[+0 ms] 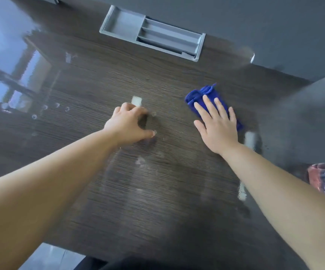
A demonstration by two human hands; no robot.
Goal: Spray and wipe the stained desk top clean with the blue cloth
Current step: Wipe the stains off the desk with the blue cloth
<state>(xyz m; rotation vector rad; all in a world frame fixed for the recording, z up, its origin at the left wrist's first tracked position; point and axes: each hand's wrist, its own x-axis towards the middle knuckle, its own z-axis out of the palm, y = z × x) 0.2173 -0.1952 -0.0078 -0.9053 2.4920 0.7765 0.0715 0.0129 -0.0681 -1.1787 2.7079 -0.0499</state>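
**Trainee:** What fills the view?

**Operator:** A dark wood-grain desk top [157,201] spans the frame. A grey recessed tray [109,30] sits at upper centre. I see no spray bottle anywhere.

**Trainee:** And the hands?

**Operator:** My right hand [218,129], right of centre, lies flat with straight fingers and presses the blue cloth [196,96] onto the desk. The cloth is bunched under and beyond the fingertips. My left hand [128,123], at centre, is curled with its fingertips on the surface, and nothing shows inside it.

**Trainee:** Which step is this?

**Operator:** Wiping, I judge. Pale smears [141,160] show below centre and small ring marks [34,116] at the left edge, so the job looks only partly done.

**Trainee:** What does the next move call for?

**Operator:** A leftward sweep of the cloth across the smears under even, flat pressure, with my left hand lifted out of its path. The rings may need fresh spray.
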